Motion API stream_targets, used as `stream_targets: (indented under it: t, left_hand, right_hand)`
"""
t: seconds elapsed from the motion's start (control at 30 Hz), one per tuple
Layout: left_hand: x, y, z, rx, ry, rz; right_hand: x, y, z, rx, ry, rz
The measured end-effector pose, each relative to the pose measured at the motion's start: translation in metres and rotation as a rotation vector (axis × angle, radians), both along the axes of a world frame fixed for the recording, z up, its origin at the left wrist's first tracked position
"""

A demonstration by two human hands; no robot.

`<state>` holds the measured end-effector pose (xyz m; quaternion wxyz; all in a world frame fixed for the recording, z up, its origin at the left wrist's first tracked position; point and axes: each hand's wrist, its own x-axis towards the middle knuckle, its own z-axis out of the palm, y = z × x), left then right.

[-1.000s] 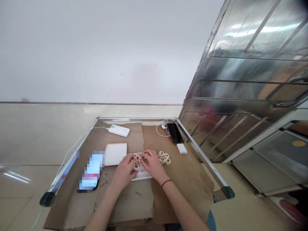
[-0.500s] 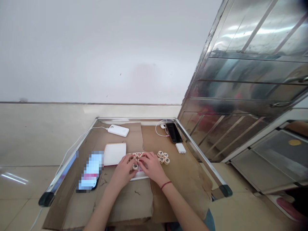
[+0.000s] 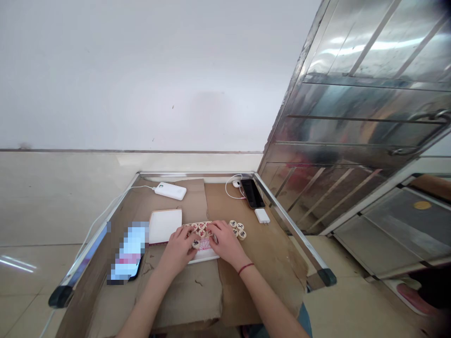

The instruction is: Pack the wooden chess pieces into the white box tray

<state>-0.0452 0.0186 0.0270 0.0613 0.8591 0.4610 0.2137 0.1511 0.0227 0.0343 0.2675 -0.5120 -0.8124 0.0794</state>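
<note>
A shallow white box (image 3: 207, 256) lies in front of me with several round Chinese chess pieces (image 3: 202, 233) inside, mostly lettered in red. Pink lines show on the bare part of its bottom. My left hand (image 3: 179, 246) curls over the box's left side, thumb and fingers closed around a black-lettered Chinese chess piece (image 3: 196, 244). From the right, my right hand (image 3: 227, 243) bends over the box, its thumb and fingertips closed on a red-lettered piece (image 3: 210, 232). Beside that hand, outside the box, stand several black-lettered pieces (image 3: 241, 234).
Left of the box are a white lid-like tray (image 3: 165, 225) and a phone (image 3: 128, 253) with a blurred screen. Farther back lie a white power bank (image 3: 170, 191), a black phone (image 3: 252, 193) and a white charger (image 3: 262, 216). A metal rail (image 3: 292, 225) edges the cardboard-covered table.
My right hand has shifted slightly right relative to the box, uncovering more red-lettered pieces and pink lines. My left hand stays by the black-lettered piece.
</note>
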Motion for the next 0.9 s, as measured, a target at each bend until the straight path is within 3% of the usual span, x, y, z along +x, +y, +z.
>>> stream_targets:
  t: [0.2, 0.3, 0.4, 0.5, 0.67, 0.9]
  left_hand:
    - [0.0, 0.0, 0.002, 0.005, -0.013, -0.015]
    - [-0.002, 0.0, 0.004, 0.007, -0.039, -0.03]
    - [0.0, 0.0, 0.007, 0.001, -0.058, -0.042]
    - [0.006, -0.001, 0.007, 0.02, -0.074, -0.055]
    - [0.014, -0.012, -0.003, 0.135, -0.108, -0.059]
    - [0.005, -0.029, -0.02, 0.299, -0.257, 0.021]
  right_hand:
    - [0.005, 0.003, 0.0, 0.019, 0.034, -0.002]
    - [0.017, 0.01, 0.003, 0.024, 0.025, -0.141]
    - [0.031, 0.018, 0.008, -0.074, -0.096, -0.321]
    - [0.039, 0.023, 0.014, -0.19, -0.184, -0.357]
    - [0.047, 0.026, 0.016, -0.245, -0.195, -0.387]
    - [0.061, 0.039, 0.015, -0.369, -0.164, -0.404]
